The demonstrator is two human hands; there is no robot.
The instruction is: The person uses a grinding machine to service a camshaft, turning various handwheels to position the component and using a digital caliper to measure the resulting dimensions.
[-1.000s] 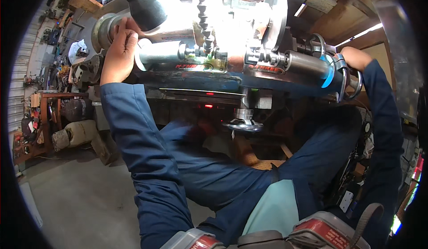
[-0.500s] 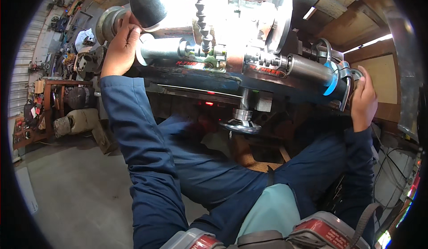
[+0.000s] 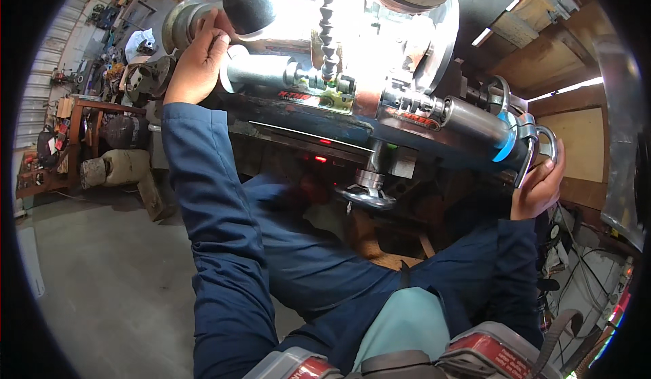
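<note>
In front of me stands a metal machine with a shiny shaft (image 3: pixel 407 99) lying across it. It runs between a pale grey cylinder (image 3: pixel 261 72) on the left and a darker steel cylinder (image 3: pixel 478 122) on the right. My left hand (image 3: pixel 196 63) is at the left end, fingers raised and closed against a stepped round metal wheel (image 3: pixel 182 27), partly behind a black lamp shade (image 3: pixel 254 2). At the right end, past a blue band (image 3: pixel 505 147), my right hand (image 3: pixel 540 185) is closed on a curved metal handle (image 3: pixel 550 143).
A segmented hose (image 3: pixel 328 33) hangs down to the shaft under bright light. Below the machine bed a handwheel (image 3: pixel 367 197) juts out above my knees. A shelf (image 3: pixel 81 131) with cluttered parts stands at left; wooden boards (image 3: pixel 573 131) and cables are at right.
My right hand has moved lower and toward me around the curved handle, which shows more of its loop. My left hand keeps its place at the wheel. The whole view has shifted slightly.
</note>
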